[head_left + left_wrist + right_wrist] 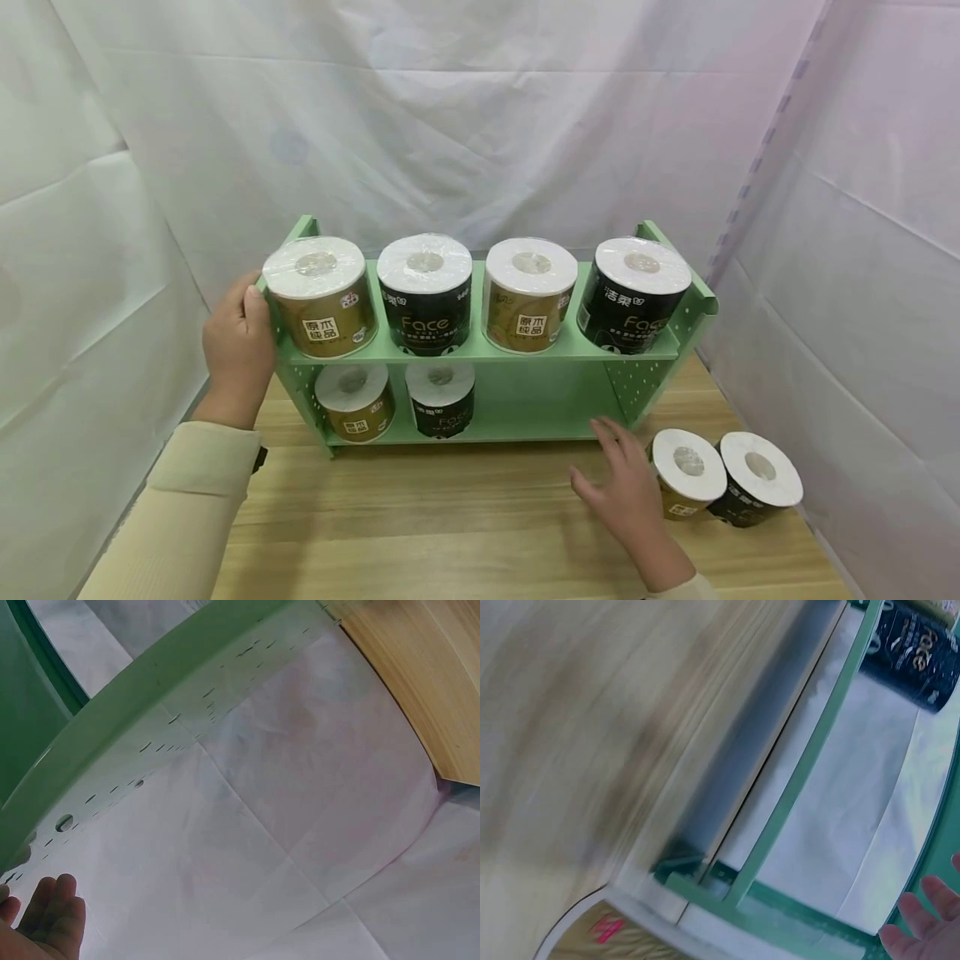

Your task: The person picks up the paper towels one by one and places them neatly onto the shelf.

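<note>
A green two-tier shelf (487, 357) stands on the wooden table. My left hand (238, 350) holds its upper left side panel, thumb in front; in the left wrist view, some fingers (56, 915) curl loosely outside the panel. Beside the thumb on the top tier is a gold toilet paper roll (322, 321). My right hand (622, 492) hovers before the lower tier's right end, fingers spread, holding nothing. Right of it, a gold roll (686, 467) and a black roll (757, 479) stand upright side by side on the table.
The top tier also bears a black roll (425, 300), a gold roll (531, 296) and another black roll (636, 296). On the lower tier's left half stand a gold roll (356, 404) and a black roll (442, 400). White cloth (465, 125) hangs behind and at both sides.
</note>
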`<state>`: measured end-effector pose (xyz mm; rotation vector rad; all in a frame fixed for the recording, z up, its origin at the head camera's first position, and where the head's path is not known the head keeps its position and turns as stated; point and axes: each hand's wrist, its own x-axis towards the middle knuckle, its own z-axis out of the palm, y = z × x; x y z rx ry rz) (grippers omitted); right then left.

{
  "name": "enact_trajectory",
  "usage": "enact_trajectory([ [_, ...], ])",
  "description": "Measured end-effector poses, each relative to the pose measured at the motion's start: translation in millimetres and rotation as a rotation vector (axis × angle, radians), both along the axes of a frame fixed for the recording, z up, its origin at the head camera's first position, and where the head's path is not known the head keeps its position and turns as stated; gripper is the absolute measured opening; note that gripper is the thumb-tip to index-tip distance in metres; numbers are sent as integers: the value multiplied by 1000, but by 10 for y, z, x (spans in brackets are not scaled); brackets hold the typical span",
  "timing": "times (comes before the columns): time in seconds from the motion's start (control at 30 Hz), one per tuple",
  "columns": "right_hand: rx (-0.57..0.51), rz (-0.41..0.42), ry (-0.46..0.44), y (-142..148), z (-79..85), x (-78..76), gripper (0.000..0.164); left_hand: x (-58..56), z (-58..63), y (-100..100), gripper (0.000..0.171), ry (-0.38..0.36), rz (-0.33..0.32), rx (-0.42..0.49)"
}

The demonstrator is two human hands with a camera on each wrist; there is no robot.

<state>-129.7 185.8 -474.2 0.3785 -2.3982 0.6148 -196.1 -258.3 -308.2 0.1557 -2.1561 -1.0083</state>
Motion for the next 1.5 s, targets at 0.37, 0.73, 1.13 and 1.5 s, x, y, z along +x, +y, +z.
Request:
enact_trajectory([
  [0.37,-87,-108,8,228,-62,57,66,-5,5,2,44,4,7,10],
  [0.73,-104,-297,-65,447,-50,153,66,5,-1,-1,45,1,5,9],
  [1.13,-141,-479,-139,616,-88,214,67,-9,-5,-9,45,11,11,4],
  [1.5,-162,-561,-220,723,-141,255,74,-10,-5,-2,45,8,14,7],
])
